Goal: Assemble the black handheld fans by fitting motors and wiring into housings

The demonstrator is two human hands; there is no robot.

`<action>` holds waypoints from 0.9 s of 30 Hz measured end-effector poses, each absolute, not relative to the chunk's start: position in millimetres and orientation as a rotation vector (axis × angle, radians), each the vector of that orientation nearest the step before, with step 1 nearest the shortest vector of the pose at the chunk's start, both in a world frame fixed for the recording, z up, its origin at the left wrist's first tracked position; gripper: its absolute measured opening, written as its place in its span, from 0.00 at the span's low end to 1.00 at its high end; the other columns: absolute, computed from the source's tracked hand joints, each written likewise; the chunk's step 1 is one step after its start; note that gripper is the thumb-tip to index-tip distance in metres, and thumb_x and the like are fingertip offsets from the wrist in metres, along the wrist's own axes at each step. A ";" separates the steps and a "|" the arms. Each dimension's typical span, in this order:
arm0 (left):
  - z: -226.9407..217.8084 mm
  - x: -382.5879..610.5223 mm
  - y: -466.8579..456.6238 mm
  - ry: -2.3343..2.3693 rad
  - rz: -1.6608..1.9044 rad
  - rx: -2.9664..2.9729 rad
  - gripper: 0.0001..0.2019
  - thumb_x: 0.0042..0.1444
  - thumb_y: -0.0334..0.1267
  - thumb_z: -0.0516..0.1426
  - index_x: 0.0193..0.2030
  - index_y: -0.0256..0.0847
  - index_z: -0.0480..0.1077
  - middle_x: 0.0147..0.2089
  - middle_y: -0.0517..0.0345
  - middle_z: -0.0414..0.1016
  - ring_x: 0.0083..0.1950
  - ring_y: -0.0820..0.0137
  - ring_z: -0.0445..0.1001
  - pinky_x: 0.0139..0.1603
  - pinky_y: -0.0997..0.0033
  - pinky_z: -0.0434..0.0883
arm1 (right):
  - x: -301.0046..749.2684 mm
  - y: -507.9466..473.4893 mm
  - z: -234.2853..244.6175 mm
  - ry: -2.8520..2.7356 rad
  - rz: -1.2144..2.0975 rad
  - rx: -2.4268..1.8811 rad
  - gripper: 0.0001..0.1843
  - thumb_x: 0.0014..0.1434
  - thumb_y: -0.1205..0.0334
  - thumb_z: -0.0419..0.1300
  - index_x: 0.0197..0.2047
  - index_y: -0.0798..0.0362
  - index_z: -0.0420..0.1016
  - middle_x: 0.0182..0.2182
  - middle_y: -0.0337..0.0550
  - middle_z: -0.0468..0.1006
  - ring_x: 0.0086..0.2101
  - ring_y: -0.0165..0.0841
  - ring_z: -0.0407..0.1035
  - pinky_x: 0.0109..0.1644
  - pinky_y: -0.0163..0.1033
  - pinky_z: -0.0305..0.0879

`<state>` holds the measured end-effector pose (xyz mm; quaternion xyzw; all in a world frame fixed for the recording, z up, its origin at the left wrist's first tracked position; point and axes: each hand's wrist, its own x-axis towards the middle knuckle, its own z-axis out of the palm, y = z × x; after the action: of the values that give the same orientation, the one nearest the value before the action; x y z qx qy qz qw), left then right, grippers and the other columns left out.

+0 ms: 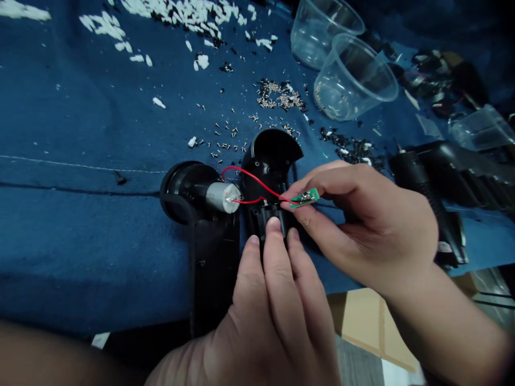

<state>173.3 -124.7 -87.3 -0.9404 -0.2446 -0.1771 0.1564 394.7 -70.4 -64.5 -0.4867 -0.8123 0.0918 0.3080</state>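
Note:
My right hand (374, 225) pinches a small green circuit board (306, 198) between thumb and fingers. Red wires (251, 174) run from the board, one arching left towards a silver motor (219, 197). Seated in a black round head piece, the motor lies by one black plastic housing half (213, 268). My left hand (277, 300) has its fingertips on a black part inside the other black plastic housing half (271, 155), holding it down; its thumb is hidden. A second red wire links the motor to a metal contact there.
Small screws (279, 95) and white plastic pieces (181, 13) are scattered over the blue cloth (100, 123). Two clear plastic cups (354, 80) stand at the back. To the right lie a black electric screwdriver (426, 193) and a black tray-like object (470, 177).

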 end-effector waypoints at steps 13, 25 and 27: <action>-82.7 173.1 -124.6 -0.684 -0.467 -2.738 0.28 0.75 0.34 0.55 0.73 0.11 0.73 0.65 0.21 0.84 0.59 0.44 0.91 0.52 0.61 0.91 | 385.5 -53.9 -29.7 -2.182 0.448 -1.562 0.09 0.68 0.68 0.74 0.40 0.48 0.79 0.35 0.34 0.85 0.30 0.29 0.78 0.29 0.40 0.70; -67.6 167.9 -117.1 -0.532 -0.454 -2.666 0.25 0.70 0.27 0.50 0.66 0.11 0.75 0.67 0.23 0.83 0.66 0.40 0.86 0.64 0.49 0.86 | 385.7 -27.4 -15.7 -2.254 0.669 -1.681 0.10 0.64 0.70 0.78 0.35 0.47 0.85 0.29 0.33 0.84 0.23 0.28 0.75 0.20 0.37 0.59; -67.6 167.2 -115.6 -0.532 -0.446 -2.688 0.26 0.69 0.27 0.50 0.67 0.12 0.75 0.68 0.24 0.83 0.67 0.42 0.86 0.64 0.49 0.86 | 385.4 -32.6 -17.2 -2.192 0.693 -1.663 0.09 0.66 0.69 0.77 0.37 0.48 0.85 0.30 0.34 0.84 0.25 0.28 0.76 0.22 0.36 0.64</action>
<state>167.2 -115.6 -67.6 -0.9521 -0.1885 -0.1579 0.1816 385.4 -32.6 -17.2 -0.5794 -0.7636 0.2413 0.1514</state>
